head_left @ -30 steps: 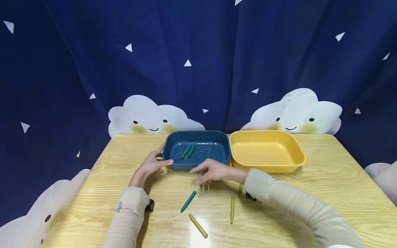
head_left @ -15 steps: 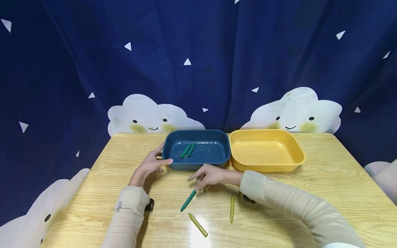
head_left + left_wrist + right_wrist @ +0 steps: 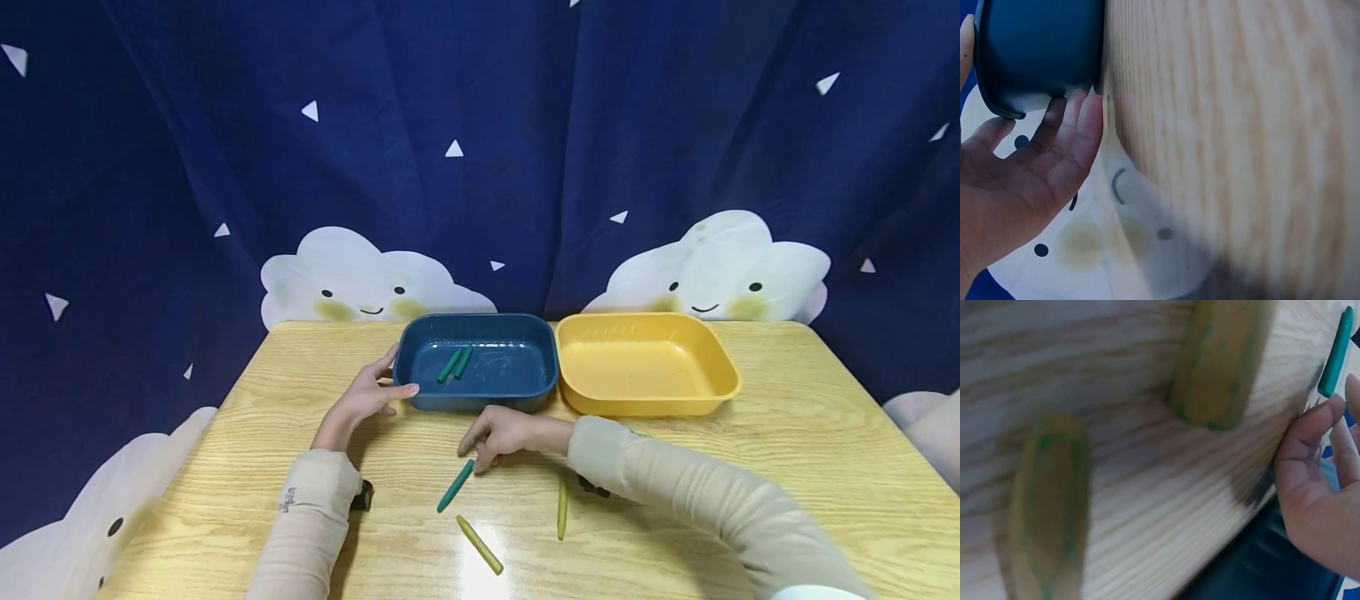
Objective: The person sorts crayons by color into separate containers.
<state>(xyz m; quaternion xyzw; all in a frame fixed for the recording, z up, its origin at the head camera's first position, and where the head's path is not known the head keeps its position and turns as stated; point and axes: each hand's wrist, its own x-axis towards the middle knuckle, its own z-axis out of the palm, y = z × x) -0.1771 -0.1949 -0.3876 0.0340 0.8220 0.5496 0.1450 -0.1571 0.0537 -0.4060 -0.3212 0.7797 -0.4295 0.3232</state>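
Note:
My left hand (image 3: 365, 394) rests at the left end of the dark blue bin (image 3: 480, 403), thumb on its front rim. In the left wrist view, the fairly straight fingers (image 3: 1079, 134) touch the bin's end wall. Two short green crayons (image 3: 450, 365) lie inside that bin. My right hand (image 3: 504, 433) is low over the table in front of the bin, index finger and thumb apart. Its thumb tip is right at the upper end of a green crayon (image 3: 455, 487) on the table. The right wrist view shows this green crayon (image 3: 1337, 353) just beyond the fingertips.
A yellow bin (image 3: 645, 407) stands right beside the blue one. One olive-yellow crayon (image 3: 480, 545) lies near the front, another (image 3: 562, 510) by the right forearm. The right wrist view shows two such crayons (image 3: 1219, 362) close up. A cloud-patterned curtain (image 3: 480, 167) hangs behind the table.
My right hand has moved down and slightly left, from the blue bin's front edge to the green crayon's upper end. The left hand stays at the bin.

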